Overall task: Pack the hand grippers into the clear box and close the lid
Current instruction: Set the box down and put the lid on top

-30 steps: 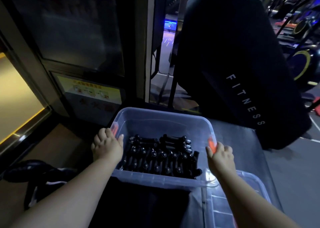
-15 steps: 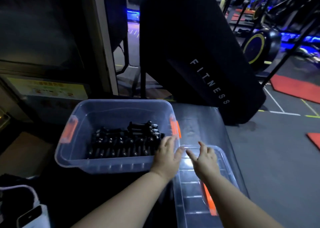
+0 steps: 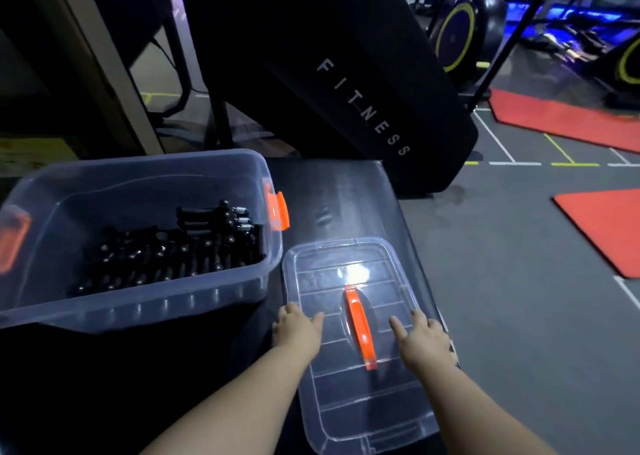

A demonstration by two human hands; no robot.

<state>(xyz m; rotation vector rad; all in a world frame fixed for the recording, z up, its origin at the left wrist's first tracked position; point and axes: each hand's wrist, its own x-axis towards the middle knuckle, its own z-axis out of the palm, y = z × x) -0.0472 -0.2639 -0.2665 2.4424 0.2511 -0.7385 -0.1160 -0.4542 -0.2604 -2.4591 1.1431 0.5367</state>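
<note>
- Head view, task items: the clear box (image 3: pixel 138 311) stood open at the left on the dark table (image 3: pixel 339 195), with the black hand grippers (image 3: pixel 166 257) packed in rows on its floor, a few more stacked at the far right. Packing judged complete or nearly so.
- Head view, lid: the lid (image 3: pixel 349 416) lay flat on the table just right of the box, apart from it, orange handle (image 3: pixel 360 330) facing up. That is the correct side up for transfer, so no flip should be needed.
- Head view, hands: left hand (image 3: pixel 298 330) sat at the lid's left long edge and right hand (image 3: pixel 426 342) at its right long edge, thumbs laid on top either side of the handle. A two-sided hold would keep a wide, flexible lid level. Whether the fingers had clasped under the edges could not be told.
- Head view, latches: orange latch (image 3: pixel 277 210) on the box's right end and its twin (image 3: pixel 12 236) on the left end stood swung outward, leaving the rim free.
- Head view, surroundings: a black panel marked FITNESS (image 3: pixel 363 108) stood behind the table; red mats (image 3: pixel 602 226) lay on the floor far right.
</note>
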